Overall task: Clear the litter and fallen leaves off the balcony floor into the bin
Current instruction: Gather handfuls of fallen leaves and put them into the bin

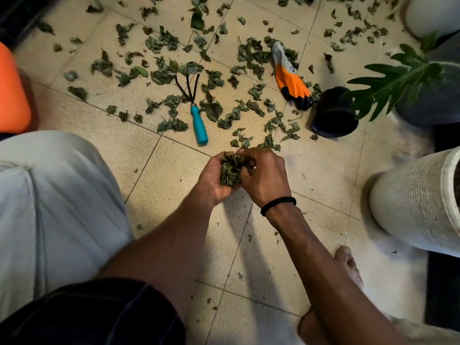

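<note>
A clump of dry green leaves (231,169) sits cupped in my left hand (214,180), palm up, fingers curled round it. My right hand (265,175), with a black band on the wrist, curls over the clump from the right and presses it in. Both hands hover just above the beige tiled floor (311,170). Many more fallen leaves (211,105) lie scattered over the tiles beyond my hands. An orange object (12,90) shows at the left edge; I cannot tell whether it is the bin.
A small hand rake with a teal handle (199,123) lies among the leaves. An orange and grey glove (290,80) and a tipped black pot (334,113) lie further right. A white ribbed planter (418,207) and a potted plant (403,78) stand at right. My bare foot (348,265) is below.
</note>
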Motion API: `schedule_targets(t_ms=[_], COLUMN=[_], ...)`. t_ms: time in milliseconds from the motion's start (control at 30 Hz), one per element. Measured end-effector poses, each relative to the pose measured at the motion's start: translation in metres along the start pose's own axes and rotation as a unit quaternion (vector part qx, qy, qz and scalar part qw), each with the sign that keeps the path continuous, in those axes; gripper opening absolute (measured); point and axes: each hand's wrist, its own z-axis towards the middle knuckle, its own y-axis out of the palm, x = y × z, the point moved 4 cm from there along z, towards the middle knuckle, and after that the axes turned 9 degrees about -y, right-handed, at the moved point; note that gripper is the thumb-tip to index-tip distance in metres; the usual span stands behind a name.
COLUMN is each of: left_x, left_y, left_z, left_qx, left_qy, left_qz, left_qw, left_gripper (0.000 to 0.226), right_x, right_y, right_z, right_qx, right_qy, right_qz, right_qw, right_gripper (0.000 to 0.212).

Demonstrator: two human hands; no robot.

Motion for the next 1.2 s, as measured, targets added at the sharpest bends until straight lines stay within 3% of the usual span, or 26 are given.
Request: schedule_targets(t_ms=[200, 333, 533, 733, 933, 1100, 1200], left_x=[0.003, 0.008, 0.019, 0.032, 0.042, 0.046, 0.046], left_y=[0.004, -0.003, -0.018, -0.034, -0.042, -0.047, -0.048], left_z=[-0.005, -0.009, -0.018, -0.027, -0.038, -0.042, -0.043], left_qx=[-0.085, -0.102, -0.109, -0.101, -0.087, -0.085, -0.087], left_qy=[0.0, 0.001, 0.009, 0.029, 0.062, 0.071, 0.072], left_qz=[-0.019, -0.02, -0.039, -0.057, -0.062, -0.064, -0.066], left_qw=[0.996, 0.995, 0.993, 0.993, 0.992, 0.992, 0.991], left_gripper=[0.023, 0.025, 0.025, 0.025, 0.027, 0.025, 0.024], right_x=[0.028, 0.074, 0.106, 0.082, 0.053, 0.038, 0.042], right_y=[-0.024, -0.012, 0.03, 0.062, 0.089, 0.101, 0.106], right_z=[-0.001, 0.011, 0.031, 0.042, 0.046, 0.047, 0.043], right_qx=[0.101, 0.08, -0.076, -0.095, -0.103, -0.094, -0.08], right_qy=[0.071, 0.162, 0.196, 0.102, 0.021, -0.046, -0.082], right_qz=[0.075, 0.084, 0.013, -0.046, -0.099, -0.142, -0.152], right_qw=[0.99, 0.98, 0.978, 0.989, 0.99, 0.984, 0.982], right_gripper=[0.024, 0.026, 0.075, 0.095, 0.082, 0.028, 0.022])
